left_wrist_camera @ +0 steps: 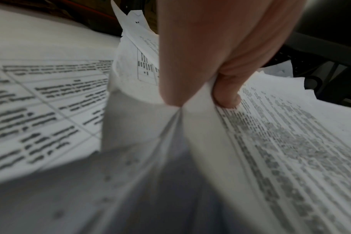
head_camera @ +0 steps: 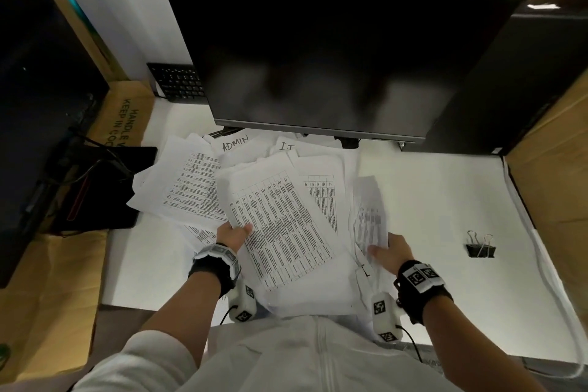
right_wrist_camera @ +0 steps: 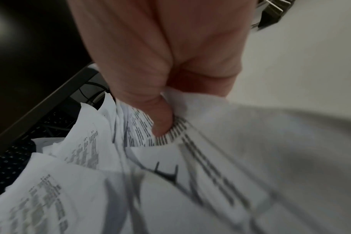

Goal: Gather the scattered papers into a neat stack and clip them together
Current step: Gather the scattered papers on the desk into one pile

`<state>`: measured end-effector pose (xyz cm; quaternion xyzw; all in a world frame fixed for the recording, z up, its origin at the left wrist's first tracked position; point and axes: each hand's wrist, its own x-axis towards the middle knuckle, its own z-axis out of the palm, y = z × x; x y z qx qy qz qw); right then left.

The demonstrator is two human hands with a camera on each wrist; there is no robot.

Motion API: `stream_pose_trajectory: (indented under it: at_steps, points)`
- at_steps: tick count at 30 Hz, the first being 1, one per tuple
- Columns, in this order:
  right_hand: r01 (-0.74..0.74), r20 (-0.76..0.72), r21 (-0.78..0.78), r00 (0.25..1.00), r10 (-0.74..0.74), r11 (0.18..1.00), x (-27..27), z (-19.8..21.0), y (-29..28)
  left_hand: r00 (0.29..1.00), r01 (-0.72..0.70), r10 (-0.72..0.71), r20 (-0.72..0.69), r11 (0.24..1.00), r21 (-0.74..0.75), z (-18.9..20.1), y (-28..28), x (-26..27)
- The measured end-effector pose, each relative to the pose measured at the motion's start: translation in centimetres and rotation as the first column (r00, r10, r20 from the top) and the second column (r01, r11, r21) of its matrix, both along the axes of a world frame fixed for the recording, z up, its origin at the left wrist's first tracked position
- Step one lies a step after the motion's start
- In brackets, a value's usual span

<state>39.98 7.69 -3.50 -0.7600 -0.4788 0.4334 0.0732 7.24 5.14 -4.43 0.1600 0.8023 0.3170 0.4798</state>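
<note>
A loose pile of printed papers (head_camera: 280,210) covers the white desk (head_camera: 445,194) in front of the monitor. My left hand (head_camera: 234,234) grips the left edge of a bundle of sheets, thumb on top; the left wrist view shows the thumb and a finger of my left hand (left_wrist_camera: 200,98) pinching the papers (left_wrist_camera: 270,142). My right hand (head_camera: 386,251) holds the right side of the pile, where a few sheets curl upward; my right hand (right_wrist_camera: 162,120) presses its thumb on the printed papers (right_wrist_camera: 170,182). A black binder clip (head_camera: 480,247) lies on the desk to the right, untouched.
A dark monitor (head_camera: 334,57) stands right behind the papers, a black keyboard (head_camera: 178,81) behind it at the left. Cardboard boxes (head_camera: 553,169) flank the desk on both sides. A black pad with cables (head_camera: 105,188) lies at the left edge.
</note>
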Motion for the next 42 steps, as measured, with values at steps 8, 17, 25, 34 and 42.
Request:
stream_pose_trajectory:
  at_steps: [8,17,25,34,42]
  points:
    - [-0.031,0.148,0.235,0.989,-0.005,0.972,2.3,4.3,3.0,0.997,-0.045,0.043,-0.058,0.999,-0.03,0.2,-0.2,-1.1]
    - [-0.1,-0.034,0.013,0.994,0.101,0.995,2.8,-1.7,3.6,0.996,0.074,-0.071,-0.062,0.997,0.039,0.6,-1.1,-0.7]
    - [0.051,0.033,0.046,0.998,-0.052,0.998,3.3,0.2,1.9,0.979,0.159,-0.159,-0.128,0.987,-0.01,0.9,-1.1,-0.3]
    - [-0.248,0.431,0.288,0.896,0.106,0.925,3.5,5.6,2.1,0.989,0.093,-0.096,-0.112,0.995,-0.032,0.4,-0.7,-0.3]
    - [-0.258,0.596,0.438,0.801,-0.063,0.861,5.6,15.7,3.3,0.992,0.074,-0.077,-0.103,0.997,-0.032,0.1,-0.9,-0.5]
